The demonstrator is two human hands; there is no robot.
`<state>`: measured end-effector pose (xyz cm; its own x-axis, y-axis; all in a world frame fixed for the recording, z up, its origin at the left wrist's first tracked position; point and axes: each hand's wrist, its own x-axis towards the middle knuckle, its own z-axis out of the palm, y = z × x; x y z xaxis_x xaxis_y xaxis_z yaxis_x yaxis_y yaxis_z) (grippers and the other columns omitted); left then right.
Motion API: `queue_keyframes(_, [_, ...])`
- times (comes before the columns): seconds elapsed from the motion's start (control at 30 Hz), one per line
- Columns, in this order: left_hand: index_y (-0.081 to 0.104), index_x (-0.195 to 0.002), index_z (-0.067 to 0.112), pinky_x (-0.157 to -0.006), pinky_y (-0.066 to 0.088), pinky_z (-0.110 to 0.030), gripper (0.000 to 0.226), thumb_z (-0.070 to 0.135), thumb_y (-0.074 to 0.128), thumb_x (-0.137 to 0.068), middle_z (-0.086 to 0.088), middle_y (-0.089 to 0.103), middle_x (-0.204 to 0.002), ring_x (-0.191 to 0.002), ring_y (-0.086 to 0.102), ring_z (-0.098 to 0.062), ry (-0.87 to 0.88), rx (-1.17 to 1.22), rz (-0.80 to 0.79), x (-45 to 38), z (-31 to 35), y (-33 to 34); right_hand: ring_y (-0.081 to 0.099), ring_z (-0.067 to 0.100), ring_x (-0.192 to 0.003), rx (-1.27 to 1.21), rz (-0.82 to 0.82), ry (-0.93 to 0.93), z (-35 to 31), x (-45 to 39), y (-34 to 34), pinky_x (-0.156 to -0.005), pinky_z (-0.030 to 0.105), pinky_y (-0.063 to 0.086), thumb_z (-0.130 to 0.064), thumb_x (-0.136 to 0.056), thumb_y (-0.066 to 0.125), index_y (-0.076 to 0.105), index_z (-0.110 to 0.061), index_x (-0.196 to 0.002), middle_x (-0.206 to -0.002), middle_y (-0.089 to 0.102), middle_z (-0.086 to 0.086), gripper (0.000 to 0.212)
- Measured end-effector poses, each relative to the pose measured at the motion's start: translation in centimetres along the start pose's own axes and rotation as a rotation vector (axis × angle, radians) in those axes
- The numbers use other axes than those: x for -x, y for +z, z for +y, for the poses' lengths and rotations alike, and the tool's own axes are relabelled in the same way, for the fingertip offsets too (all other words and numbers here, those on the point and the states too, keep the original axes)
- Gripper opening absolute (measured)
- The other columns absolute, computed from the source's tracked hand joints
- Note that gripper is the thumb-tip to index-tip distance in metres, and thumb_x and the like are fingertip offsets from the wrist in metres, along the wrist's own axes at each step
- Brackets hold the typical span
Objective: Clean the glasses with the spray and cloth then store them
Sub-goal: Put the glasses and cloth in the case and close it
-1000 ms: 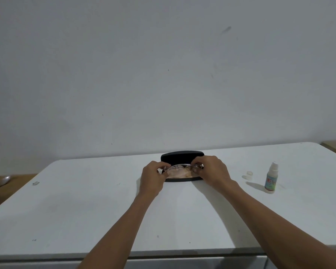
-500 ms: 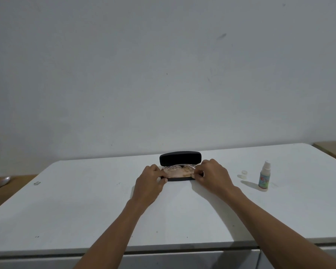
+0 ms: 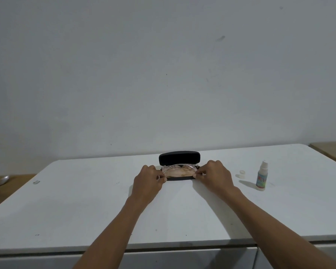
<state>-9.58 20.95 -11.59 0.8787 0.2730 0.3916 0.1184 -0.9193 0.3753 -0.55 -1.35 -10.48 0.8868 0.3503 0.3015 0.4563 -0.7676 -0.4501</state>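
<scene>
Black case (image 3: 179, 159) holds glasses (image 3: 177, 170) between both hands' fingertips.

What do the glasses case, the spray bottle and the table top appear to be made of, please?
Glasses case: probably hard shell with a matte black covering; no glare on its lid. Spray bottle: likely plastic, whitish and slightly translucent, with a printed label. Table: smooth white top, perhaps laminate or plastic, softly reflecting light; its core is not visible.
</scene>
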Motion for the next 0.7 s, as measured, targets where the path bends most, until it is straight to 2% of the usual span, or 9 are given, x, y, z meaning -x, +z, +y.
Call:
queue_keyframes(0.1, [0.079,-0.098,0.032,-0.069,0.041,-0.030,0.017,0.036,0.062,-0.095,0.006,0.063,-0.086,-0.096,0.052,-0.015,0.003,0.004,-0.017,0.1,-0.1,-0.3,0.056,0.018,-0.079,-0.071,-0.029,0.052,0.0,-0.2,-0.2,-0.053,0.026,0.034,-0.030,-0.087,0.069,0.083,-0.032,-0.086,-0.060,0.055,-0.013,0.014])
queue_keyframes(0.2, [0.079,-0.106,0.034,-0.069,0.041,-0.030,0.018,0.033,0.065,-0.095,0.009,0.065,-0.081,-0.091,0.056,-0.015,-0.012,0.063,-0.011,0.3,-0.6,-0.5,0.061,0.014,-0.080,-0.150,-0.082,0.089,0.2,-0.4,-0.3,-0.057,0.026,0.039,-0.029,-0.086,0.071,0.083,-0.034,-0.090,-0.071,0.065,-0.016,0.014])
queue_keyframes(0.27, [0.079,-0.107,0.034,-0.065,0.040,-0.027,0.018,0.032,0.068,-0.092,0.009,0.069,-0.079,-0.080,0.059,-0.012,-0.037,0.127,0.005,0.5,-1.0,-0.6,0.063,0.014,-0.081,-0.191,-0.090,0.110,0.4,-0.5,-0.4,-0.058,0.026,0.040,-0.029,-0.087,0.072,0.083,-0.032,-0.093,-0.080,0.070,-0.012,0.013])
queue_keyframes(0.37, [0.082,-0.099,0.034,-0.057,0.040,-0.023,0.015,0.029,0.073,-0.088,0.010,0.066,-0.067,-0.057,0.054,-0.008,-0.121,0.292,0.039,0.5,-1.9,-0.6,0.065,0.016,-0.083,-0.202,-0.044,0.130,0.4,-0.7,-0.7,-0.059,0.026,0.041,-0.031,-0.086,0.071,0.082,-0.031,-0.089,-0.090,0.077,-0.008,0.011])
queue_keyframes(0.43, [0.082,-0.089,0.031,-0.058,0.043,-0.023,0.009,0.027,0.075,-0.086,0.008,0.067,-0.067,-0.055,0.055,-0.008,-0.160,0.353,0.076,0.2,-2.1,-0.7,0.068,0.018,-0.086,-0.231,0.024,0.161,0.2,-0.9,-0.9,-0.062,0.027,0.045,-0.031,-0.086,0.070,0.079,-0.030,-0.085,-0.089,0.077,-0.008,0.009])
queue_keyframes(0.5, [0.080,-0.079,0.027,-0.060,0.043,-0.024,0.008,0.028,0.075,-0.085,0.006,0.070,-0.069,-0.059,0.058,-0.010,-0.193,0.401,0.113,-0.3,-2.1,-0.6,0.069,0.019,-0.090,-0.301,0.108,0.194,-0.2,-1.3,-0.9,-0.070,0.031,0.050,-0.036,-0.087,0.070,0.074,-0.027,-0.096,-0.092,0.075,-0.007,0.013])
queue_keyframes(0.57, [0.077,-0.080,0.028,-0.059,0.042,-0.025,0.013,0.039,0.074,-0.086,0.006,0.070,-0.073,-0.063,0.061,-0.012,-0.235,0.466,0.136,-1.2,-1.6,-0.5,0.068,0.020,-0.096,-0.407,0.153,0.211,-0.6,-2.0,-0.9,-0.081,0.035,0.053,-0.044,-0.089,0.070,0.070,-0.026,-0.114,-0.102,0.073,-0.003,0.031])
queue_keyframes(0.63, [0.075,-0.093,0.031,-0.061,0.044,-0.026,0.026,0.056,0.069,-0.086,0.007,0.069,-0.077,-0.072,0.065,-0.015,-0.294,0.563,0.131,-2.5,-1.0,-0.4,0.066,0.021,-0.107,-0.528,0.116,0.224,-0.8,-2.9,-1.0,-0.090,0.033,0.049,-0.048,-0.091,0.069,0.065,-0.027,-0.131,-0.114,0.070,0.003,0.046])
queue_keyframes(0.7, [0.073,-0.106,0.031,-0.064,0.043,-0.024,0.036,0.062,0.062,-0.089,0.009,0.067,-0.078,-0.077,0.063,-0.009,-0.347,0.630,0.089,-3.7,0.0,-0.6,0.063,0.021,-0.118,-0.592,0.039,0.228,-0.9,-4.0,-1.0,-0.098,0.032,0.045,-0.051,-0.092,0.067,0.062,-0.030,-0.139,-0.122,0.070,0.006,0.052])
